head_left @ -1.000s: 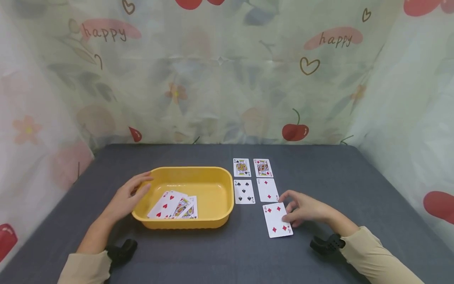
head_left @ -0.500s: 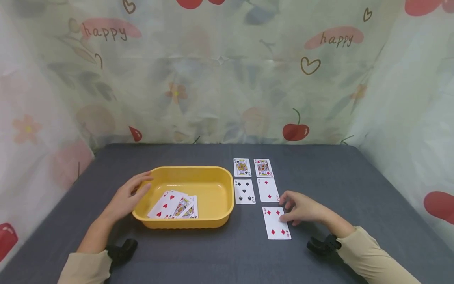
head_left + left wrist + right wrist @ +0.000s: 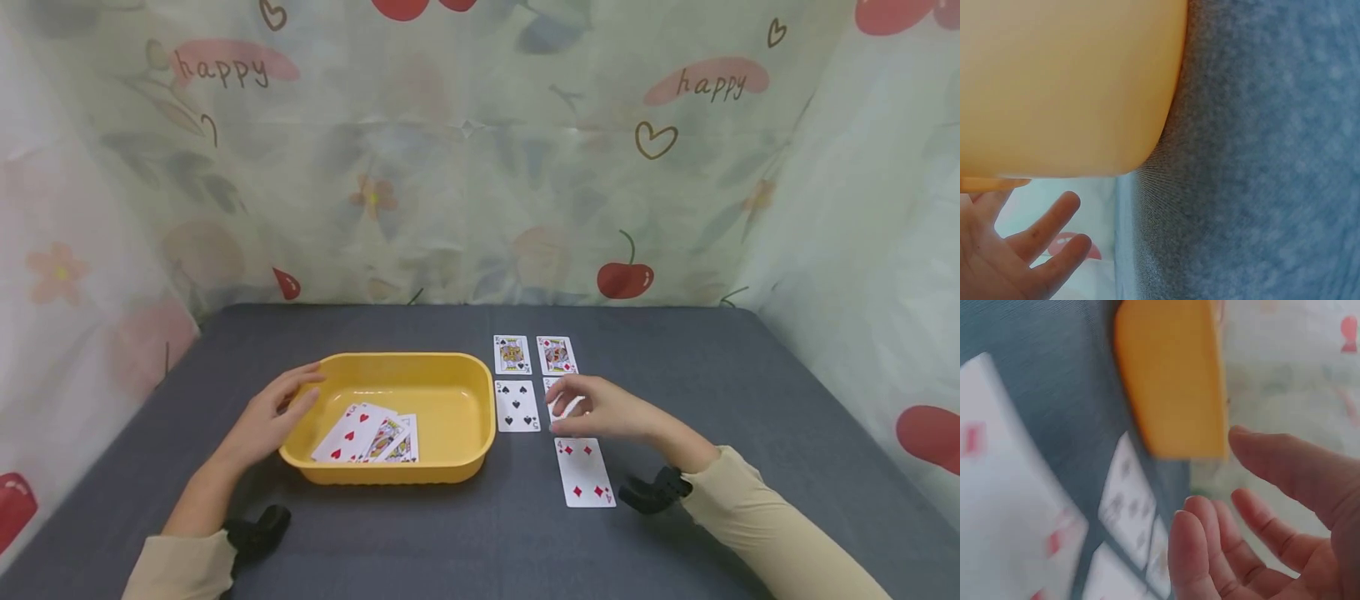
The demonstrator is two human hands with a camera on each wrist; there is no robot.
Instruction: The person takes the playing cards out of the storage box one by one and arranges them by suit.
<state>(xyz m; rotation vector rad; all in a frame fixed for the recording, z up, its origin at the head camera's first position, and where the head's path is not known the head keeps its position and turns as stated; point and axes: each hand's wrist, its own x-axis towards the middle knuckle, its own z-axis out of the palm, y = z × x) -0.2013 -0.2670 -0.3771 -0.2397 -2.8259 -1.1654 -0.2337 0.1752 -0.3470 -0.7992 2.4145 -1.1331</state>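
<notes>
My left hand [image 3: 266, 417] rests at the left rim of a yellow tray [image 3: 450, 400], its fingers loosely extended in the left wrist view. A hearts card [image 3: 351, 435] and two face cards [image 3: 399, 440] lie overlapping inside the tray. My right hand [image 3: 611, 408] hovers over the two of diamonds [image 3: 550, 390] and hides most of it. Its thumb and fingers [image 3: 1188, 550] are apart, with nothing between them. Just nearer to me lies the four of diamonds [image 3: 585, 475], face up on the dark cloth. The five of spades [image 3: 517, 407] lies left of the right hand.
Behind these cards lie the king of spades [image 3: 512, 355] and a red face card [image 3: 557, 356], side by side. A dark grey cloth [image 3: 420, 542] covers the table. Patterned curtains [image 3: 465, 208] enclose its back and sides.
The four of diamonds was straightened below the two of diamonds. My right hand then let it go and moved up and left, over the two of diamonds. My left hand stayed still.
</notes>
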